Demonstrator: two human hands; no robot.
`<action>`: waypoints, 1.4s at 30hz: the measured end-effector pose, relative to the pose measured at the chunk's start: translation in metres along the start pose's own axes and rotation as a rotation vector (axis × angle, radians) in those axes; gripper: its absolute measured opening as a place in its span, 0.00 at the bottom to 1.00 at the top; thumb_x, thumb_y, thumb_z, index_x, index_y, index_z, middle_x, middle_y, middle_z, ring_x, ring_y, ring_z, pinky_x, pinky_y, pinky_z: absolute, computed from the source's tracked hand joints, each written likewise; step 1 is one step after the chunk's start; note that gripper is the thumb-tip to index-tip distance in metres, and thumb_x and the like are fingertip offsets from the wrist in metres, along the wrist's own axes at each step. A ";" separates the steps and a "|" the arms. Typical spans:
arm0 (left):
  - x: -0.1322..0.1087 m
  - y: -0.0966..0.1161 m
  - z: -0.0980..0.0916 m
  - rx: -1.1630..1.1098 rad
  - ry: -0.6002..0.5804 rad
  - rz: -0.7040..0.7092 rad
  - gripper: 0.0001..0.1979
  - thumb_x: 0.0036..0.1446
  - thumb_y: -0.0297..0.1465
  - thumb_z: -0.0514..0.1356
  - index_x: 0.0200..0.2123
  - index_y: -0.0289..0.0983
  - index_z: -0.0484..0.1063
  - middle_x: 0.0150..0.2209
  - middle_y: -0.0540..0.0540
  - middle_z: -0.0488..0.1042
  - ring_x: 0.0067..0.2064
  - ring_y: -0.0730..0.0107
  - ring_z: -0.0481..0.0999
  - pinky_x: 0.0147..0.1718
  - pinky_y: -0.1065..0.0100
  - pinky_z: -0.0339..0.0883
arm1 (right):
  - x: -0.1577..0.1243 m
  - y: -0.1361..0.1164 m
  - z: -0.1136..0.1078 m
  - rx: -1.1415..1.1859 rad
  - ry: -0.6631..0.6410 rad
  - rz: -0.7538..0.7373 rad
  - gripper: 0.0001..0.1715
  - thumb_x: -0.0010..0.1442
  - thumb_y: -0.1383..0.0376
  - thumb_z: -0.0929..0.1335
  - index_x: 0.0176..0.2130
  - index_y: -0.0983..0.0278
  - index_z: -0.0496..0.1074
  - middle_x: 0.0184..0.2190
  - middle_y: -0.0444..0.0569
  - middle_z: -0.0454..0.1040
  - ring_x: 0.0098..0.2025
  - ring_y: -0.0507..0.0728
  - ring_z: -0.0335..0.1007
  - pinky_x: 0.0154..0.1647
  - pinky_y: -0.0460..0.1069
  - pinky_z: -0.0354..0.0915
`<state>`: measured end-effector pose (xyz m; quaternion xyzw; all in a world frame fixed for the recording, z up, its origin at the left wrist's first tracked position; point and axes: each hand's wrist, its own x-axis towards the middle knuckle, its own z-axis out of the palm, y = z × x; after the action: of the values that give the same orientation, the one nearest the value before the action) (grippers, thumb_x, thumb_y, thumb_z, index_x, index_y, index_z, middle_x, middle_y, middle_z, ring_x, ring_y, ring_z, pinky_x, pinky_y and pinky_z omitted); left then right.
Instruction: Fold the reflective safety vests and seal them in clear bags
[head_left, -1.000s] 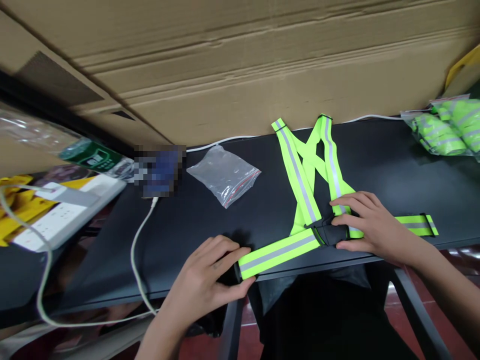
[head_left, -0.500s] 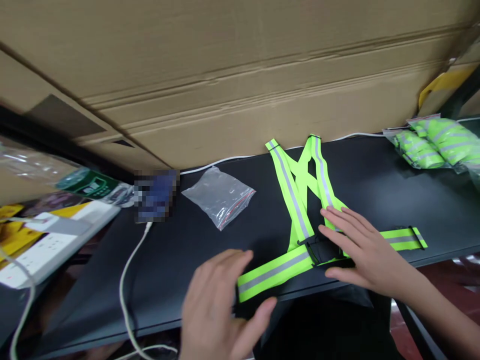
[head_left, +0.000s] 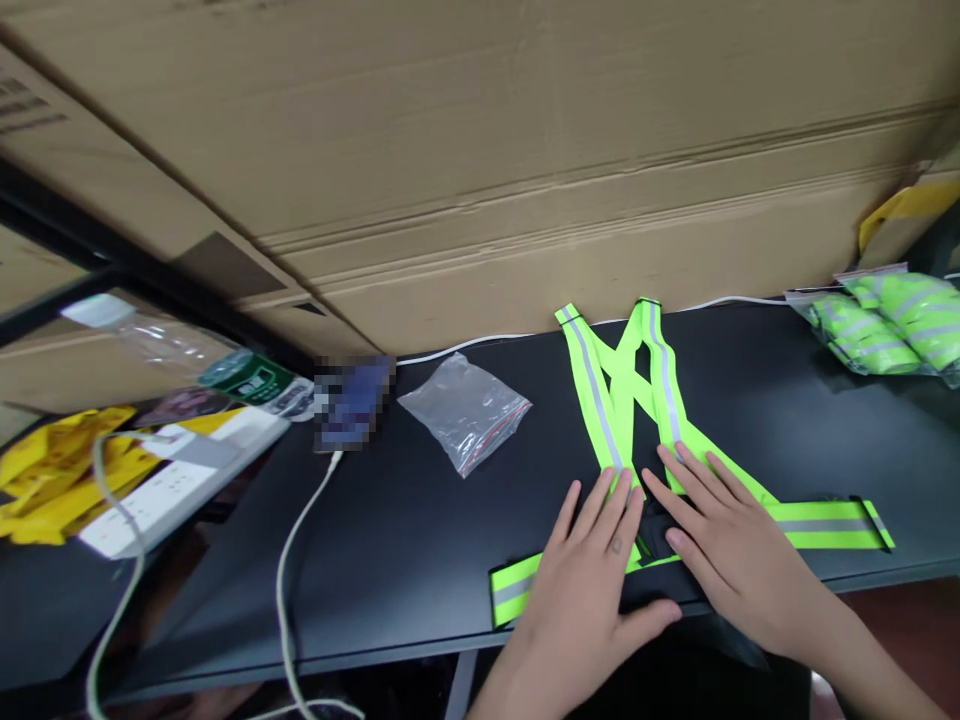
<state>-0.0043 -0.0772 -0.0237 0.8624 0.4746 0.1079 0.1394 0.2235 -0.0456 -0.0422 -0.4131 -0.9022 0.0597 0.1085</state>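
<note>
A neon-yellow reflective vest [head_left: 596, 390] made of straps with grey stripes lies spread on the dark table. Its shoulder straps cross near the back, and its waist belt runs along the front edge. My left hand [head_left: 581, 580] rests flat on the belt and the lower end of the left strap, fingers stretched out. Beside it, my right hand [head_left: 739, 550] lies over the lower right strap with its fingers spread. Between the two hands the black buckle [head_left: 658, 530] shows only in part. To the left is a clear zip bag [head_left: 465, 412], lying flat.
Bagged neon-yellow vests [head_left: 892, 325] lie at the right. A blurred-out phone [head_left: 356, 400] is plugged into a white cable [head_left: 283, 570]. Further left are a plastic bottle [head_left: 247, 378], a white power strip [head_left: 180, 490] and yellow packaging [head_left: 67, 470]. Cardboard [head_left: 525, 230] stands behind the table.
My left hand has moved right from the belt's left end onto the vest's middle and flattened. My right hand stays on the right strap. The view has shifted slightly left.
</note>
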 end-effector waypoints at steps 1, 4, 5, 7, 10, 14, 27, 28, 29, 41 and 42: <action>-0.002 -0.006 -0.008 0.000 0.007 -0.017 0.41 0.65 0.52 0.56 0.73 0.39 0.47 0.72 0.41 0.56 0.73 0.52 0.52 0.67 0.45 0.58 | -0.001 0.000 0.000 0.004 0.006 0.007 0.38 0.71 0.60 0.61 0.74 0.59 0.44 0.74 0.52 0.47 0.74 0.65 0.44 0.71 0.68 0.54; -0.009 -0.039 -0.030 0.061 0.150 -0.189 0.29 0.69 0.44 0.54 0.68 0.40 0.58 0.70 0.41 0.61 0.73 0.54 0.53 0.65 0.48 0.62 | -0.006 0.000 0.001 0.045 0.057 0.074 0.40 0.71 0.57 0.61 0.74 0.61 0.43 0.74 0.52 0.47 0.75 0.66 0.43 0.68 0.66 0.61; -0.011 -0.053 -0.035 0.111 0.224 -0.237 0.26 0.69 0.42 0.54 0.66 0.39 0.61 0.69 0.40 0.63 0.72 0.53 0.54 0.65 0.46 0.60 | -0.008 0.001 0.002 0.064 0.080 0.102 0.39 0.71 0.56 0.61 0.74 0.61 0.44 0.74 0.52 0.48 0.75 0.66 0.44 0.67 0.66 0.63; -0.016 -0.083 -0.041 0.247 0.292 -0.355 0.25 0.68 0.40 0.55 0.64 0.35 0.64 0.68 0.34 0.62 0.72 0.46 0.54 0.65 0.42 0.58 | -0.012 0.002 0.004 0.094 0.117 0.146 0.37 0.71 0.56 0.61 0.73 0.60 0.47 0.73 0.53 0.53 0.74 0.66 0.47 0.65 0.66 0.65; -0.026 -0.114 -0.039 0.362 0.247 -0.487 0.23 0.67 0.40 0.55 0.59 0.34 0.70 0.64 0.31 0.68 0.68 0.39 0.61 0.61 0.39 0.61 | -0.013 0.003 0.010 0.103 0.140 0.168 0.34 0.71 0.54 0.61 0.70 0.60 0.53 0.70 0.53 0.58 0.72 0.67 0.51 0.64 0.67 0.65; -0.046 -0.128 -0.033 0.329 0.250 -0.525 0.19 0.67 0.43 0.54 0.51 0.36 0.73 0.59 0.34 0.74 0.60 0.45 0.73 0.57 0.44 0.67 | -0.011 0.002 0.014 0.083 0.138 0.164 0.31 0.70 0.53 0.63 0.67 0.59 0.58 0.69 0.52 0.61 0.72 0.69 0.51 0.64 0.69 0.64; -0.015 0.009 -0.019 -0.039 0.205 -0.097 0.20 0.65 0.37 0.61 0.58 0.39 0.67 0.60 0.40 0.71 0.68 0.49 0.61 0.61 0.47 0.66 | -0.009 -0.001 -0.007 0.164 0.090 0.001 0.23 0.64 0.63 0.65 0.58 0.60 0.65 0.67 0.58 0.60 0.71 0.70 0.50 0.64 0.69 0.62; -0.008 0.017 -0.013 -0.052 0.165 -0.062 0.22 0.64 0.37 0.62 0.59 0.38 0.66 0.61 0.39 0.71 0.68 0.48 0.61 0.61 0.47 0.66 | -0.007 -0.002 -0.008 0.160 0.094 -0.003 0.23 0.63 0.64 0.65 0.57 0.61 0.65 0.66 0.59 0.61 0.70 0.70 0.51 0.64 0.69 0.62; -0.002 0.021 -0.007 -0.062 0.148 -0.047 0.22 0.65 0.36 0.61 0.59 0.36 0.67 0.61 0.38 0.71 0.67 0.48 0.62 0.61 0.47 0.66 | -0.006 -0.002 -0.008 0.152 0.103 -0.004 0.22 0.62 0.65 0.65 0.56 0.62 0.66 0.66 0.60 0.61 0.70 0.70 0.53 0.63 0.69 0.62; 0.002 0.003 0.009 -0.159 0.103 -0.031 0.12 0.66 0.35 0.61 0.50 0.39 0.69 0.56 0.41 0.70 0.56 0.52 0.68 0.53 0.50 0.69 | 0.000 -0.005 -0.008 0.161 0.157 -0.022 0.13 0.54 0.70 0.67 0.42 0.62 0.71 0.61 0.59 0.67 0.65 0.69 0.59 0.60 0.66 0.61; 0.002 0.003 0.009 -0.158 0.098 -0.028 0.12 0.66 0.35 0.61 0.51 0.39 0.68 0.56 0.41 0.69 0.56 0.52 0.68 0.53 0.50 0.68 | 0.000 -0.005 -0.007 0.152 0.178 -0.024 0.13 0.54 0.70 0.67 0.42 0.62 0.71 0.60 0.59 0.67 0.65 0.69 0.59 0.60 0.67 0.61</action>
<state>0.0023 -0.0782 -0.0306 0.8357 0.4828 0.1851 0.1852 0.2214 -0.0488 -0.0340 -0.3964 -0.8868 0.0896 0.2199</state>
